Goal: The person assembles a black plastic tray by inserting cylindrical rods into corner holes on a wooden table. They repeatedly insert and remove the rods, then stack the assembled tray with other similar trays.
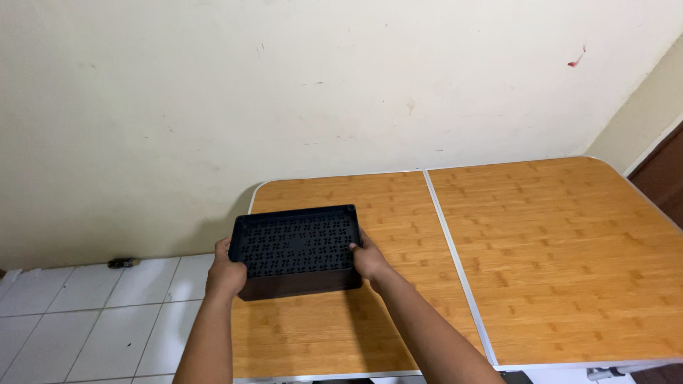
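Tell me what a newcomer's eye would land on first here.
First, the black perforated tray, turned bottom up and held over the near left part of the wooden folding table. The left hand and the right hand clasp its two short ends. Behind stands a scuffed cream wall, with white floor tiles at left.

table [555, 263] right half: open | left edge: black tray [295, 245] blocks
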